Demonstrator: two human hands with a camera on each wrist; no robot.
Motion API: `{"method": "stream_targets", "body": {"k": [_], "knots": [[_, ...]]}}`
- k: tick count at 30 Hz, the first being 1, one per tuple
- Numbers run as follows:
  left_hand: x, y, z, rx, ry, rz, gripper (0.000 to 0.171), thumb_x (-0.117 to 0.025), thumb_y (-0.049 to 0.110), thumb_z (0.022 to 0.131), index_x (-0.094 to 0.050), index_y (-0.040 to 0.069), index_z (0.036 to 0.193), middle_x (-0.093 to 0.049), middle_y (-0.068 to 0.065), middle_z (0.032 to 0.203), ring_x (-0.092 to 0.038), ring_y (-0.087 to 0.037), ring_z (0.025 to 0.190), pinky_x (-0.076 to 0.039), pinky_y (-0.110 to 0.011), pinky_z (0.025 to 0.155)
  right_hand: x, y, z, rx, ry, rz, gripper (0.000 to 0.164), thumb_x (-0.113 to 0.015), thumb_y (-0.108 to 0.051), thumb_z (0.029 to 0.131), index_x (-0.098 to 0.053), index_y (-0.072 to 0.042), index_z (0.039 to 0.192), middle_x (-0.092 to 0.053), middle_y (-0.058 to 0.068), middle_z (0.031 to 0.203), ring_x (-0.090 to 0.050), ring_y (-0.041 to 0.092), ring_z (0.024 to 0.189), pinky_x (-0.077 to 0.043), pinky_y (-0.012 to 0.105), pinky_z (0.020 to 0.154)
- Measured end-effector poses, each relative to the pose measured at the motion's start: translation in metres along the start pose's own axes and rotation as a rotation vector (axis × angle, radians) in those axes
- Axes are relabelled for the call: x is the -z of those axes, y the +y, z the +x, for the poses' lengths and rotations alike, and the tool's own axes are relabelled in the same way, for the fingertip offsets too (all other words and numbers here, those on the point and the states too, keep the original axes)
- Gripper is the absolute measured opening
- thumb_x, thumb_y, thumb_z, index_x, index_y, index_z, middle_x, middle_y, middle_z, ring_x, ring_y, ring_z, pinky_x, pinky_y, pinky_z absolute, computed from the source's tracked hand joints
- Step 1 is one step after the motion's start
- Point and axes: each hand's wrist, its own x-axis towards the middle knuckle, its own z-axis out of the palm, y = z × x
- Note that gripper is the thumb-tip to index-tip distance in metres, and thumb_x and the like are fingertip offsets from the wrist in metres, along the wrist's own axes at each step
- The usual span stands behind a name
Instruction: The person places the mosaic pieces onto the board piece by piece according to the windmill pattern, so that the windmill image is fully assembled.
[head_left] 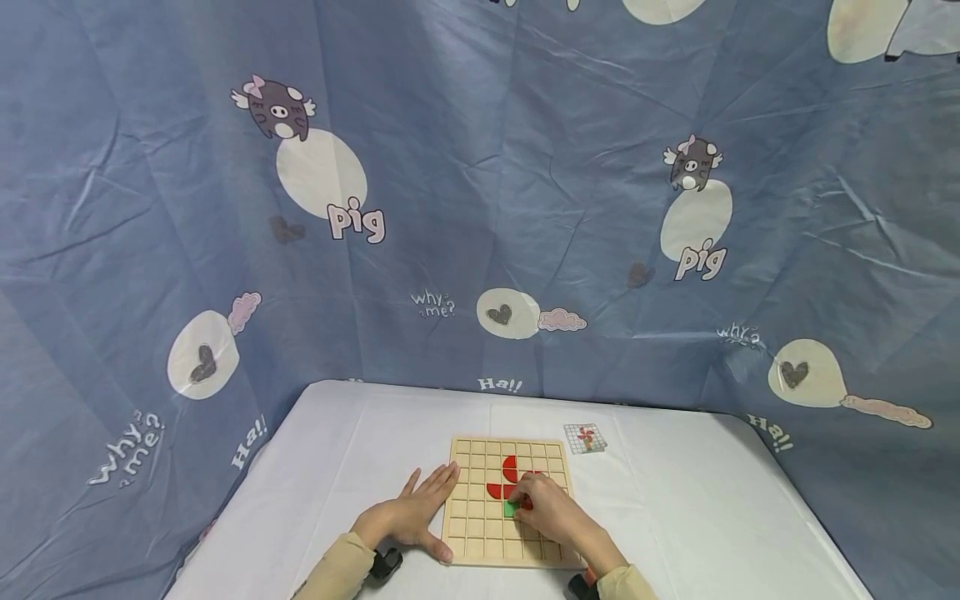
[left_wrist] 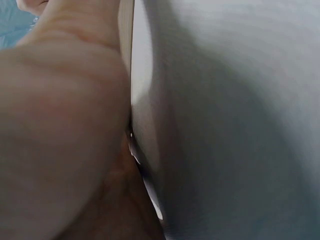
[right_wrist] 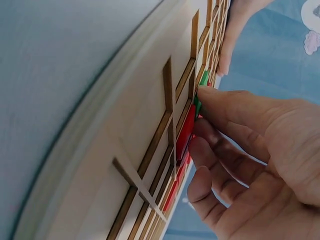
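Note:
A wooden grid board (head_left: pixel 480 546) lies on the white table, its squares divided by raised strips. My left hand (head_left: pixel 411 512) rests spread beside its left edge, fingertips at the upper rim and thumb at the lower corner. Over the middle of the board, my right hand (head_left: pixel 553 510) pinches a small flat green piece (right_wrist: pixel 200 96) between thumb and fingers, at a square. In the head view that green piece (head_left: pixel 511 509) sits just below several red quarter-round pieces (head_left: pixel 510 468). Another red piece (right_wrist: pixel 186 131) shows under my right fingers, which partly hide the red group.
A pattern card (head_left: pixel 585 438) with a red and brown figure on a grid lies past the board's upper right corner. A blue printed curtain (head_left: pixel 450 250) hangs behind and beside the table (head_left: pixel 675 500). Each wrist carries a black strap.

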Motion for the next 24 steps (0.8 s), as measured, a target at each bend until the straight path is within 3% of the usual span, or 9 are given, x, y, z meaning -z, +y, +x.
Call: {"method": "stream_targets", "body": {"k": [24], "knots": [[-0.0001, 0.0004, -0.0007, 0.007, -0.008, 0.01, 0.132, -0.072, 0.069, 0.064, -0.003, 0.003, 0.155, -0.001, -0.015, 0.163, -0.003, -0.034, 0.151, 0.0, -0.061, 0.118, 0.0008, -0.0051, -0.0008, 0.016, 0.002, -0.05, 0.012, -0.078, -0.013, 0.08, -0.072, -0.012, 0.09, -0.062, -0.008, 0.088, -0.052, 0.002, 0.082, -0.051, 0.022, 0.072]]}}
